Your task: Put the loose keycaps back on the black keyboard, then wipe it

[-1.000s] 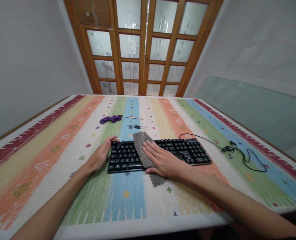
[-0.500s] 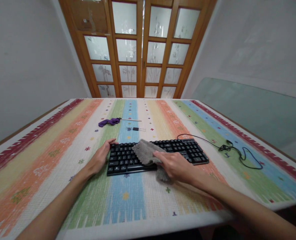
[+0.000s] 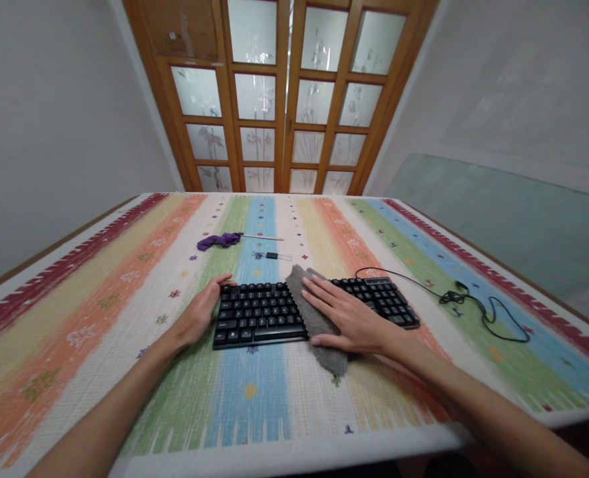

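Observation:
A black computer keyboard (image 3: 254,312) lies on the striped tablecloth in front of me. My left hand (image 3: 205,311) grips its left end, with fingers bent over the far left corner. A grey cloth (image 3: 319,325) is draped across the middle of the keyboard, and its near end hangs past the front edge onto the tablecloth. My right hand (image 3: 350,317) rests flat on the cloth, fingers stretched out and slightly apart, palm down. Hand and cloth hide the keys beneath them; the number pad shows at the right.
The keyboard's black cable (image 3: 493,323) trails off to the right in loose loops. Farther back lie a purple cloth (image 3: 218,241), a thin rod (image 3: 263,237) beside it, and a small black piece with thin wire prongs (image 3: 272,255). The striped tablecloth (image 3: 184,372) covers the table.
My right hand has gone from pinching the bunched cloth to lying flat on it. The cloth has spread out and shifted right, uncovering more keys. My left hand stays at the keyboard's left end.

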Demonstrator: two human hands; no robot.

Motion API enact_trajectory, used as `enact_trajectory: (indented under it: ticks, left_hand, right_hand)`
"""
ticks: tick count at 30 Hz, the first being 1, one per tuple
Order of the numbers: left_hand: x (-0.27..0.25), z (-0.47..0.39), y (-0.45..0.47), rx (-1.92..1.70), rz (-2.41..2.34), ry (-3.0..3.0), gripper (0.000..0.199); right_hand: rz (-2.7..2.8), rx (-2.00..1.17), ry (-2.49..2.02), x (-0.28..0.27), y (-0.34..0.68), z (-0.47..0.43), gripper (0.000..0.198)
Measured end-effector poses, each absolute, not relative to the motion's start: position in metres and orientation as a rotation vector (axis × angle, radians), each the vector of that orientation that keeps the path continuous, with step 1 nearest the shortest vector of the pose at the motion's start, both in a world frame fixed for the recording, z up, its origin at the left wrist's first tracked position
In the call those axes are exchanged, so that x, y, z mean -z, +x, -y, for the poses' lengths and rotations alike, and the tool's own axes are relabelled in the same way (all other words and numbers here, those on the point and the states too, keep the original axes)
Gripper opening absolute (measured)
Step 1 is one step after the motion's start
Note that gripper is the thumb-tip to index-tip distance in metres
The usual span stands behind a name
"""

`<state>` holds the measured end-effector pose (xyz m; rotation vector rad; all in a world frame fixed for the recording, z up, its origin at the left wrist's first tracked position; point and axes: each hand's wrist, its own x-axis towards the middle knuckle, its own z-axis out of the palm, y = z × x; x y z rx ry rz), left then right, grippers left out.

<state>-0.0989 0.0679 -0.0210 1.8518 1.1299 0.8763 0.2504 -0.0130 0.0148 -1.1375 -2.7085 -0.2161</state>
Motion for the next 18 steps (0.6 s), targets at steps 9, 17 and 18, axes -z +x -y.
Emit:
enact_trajectory:
  ticks: [9,17,18]
  left_hand:
    - [0.02,-0.068,-0.098,-0.88,-1.143,1.88,0.079]
    - [0.02,-0.067,-0.099,-0.888,-1.158,1.881,0.077]
    - [0.02,-0.068,-0.099,-0.889,-1.157,1.88,0.077]
  right_hand:
    - [2.677,0.324,-1.268,0.006,0.241,0.013,0.105]
    - [2.718,0.391,-1.138,0.012,0.248,0.02,0.067]
    - [2.721,0.381,-1.125,0.012,0.25,0.022,0.063]
